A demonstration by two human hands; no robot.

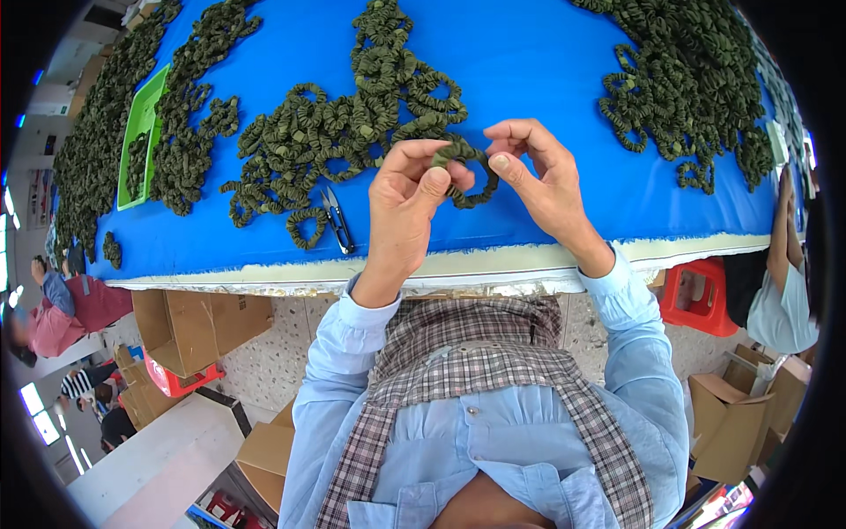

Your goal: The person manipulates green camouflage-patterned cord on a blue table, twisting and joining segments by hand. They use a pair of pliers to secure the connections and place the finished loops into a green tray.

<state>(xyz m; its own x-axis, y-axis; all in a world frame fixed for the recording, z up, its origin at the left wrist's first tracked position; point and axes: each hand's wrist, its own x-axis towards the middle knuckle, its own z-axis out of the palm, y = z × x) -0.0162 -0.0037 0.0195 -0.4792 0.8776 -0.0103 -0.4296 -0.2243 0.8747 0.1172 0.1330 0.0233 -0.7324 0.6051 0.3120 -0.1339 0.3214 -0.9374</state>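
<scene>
A dark green gathered fabric scrunchie [477,196] is raised just above the blue-covered table. My left hand [404,198] pinches its left side between thumb and fingers. Beside the ring's right edge, my right hand [548,181] has its thumb and fingers apart, with nothing seen between them. Its thumb tip is very close to the scrunchie; whether they touch is hard to tell. Left of my left hand lies a pair of thread snips [337,222] with dark handles. One loose scrunchie [306,228] rests next to the snips.
Piles of similar scrunchies spread beyond my hands [308,132], at the right [696,79] and far left [97,123]. A green tray [129,167] stands among the left ones. Below the table edge are a cardboard box [211,326] and a red stool [705,300]. Other people sit at both sides.
</scene>
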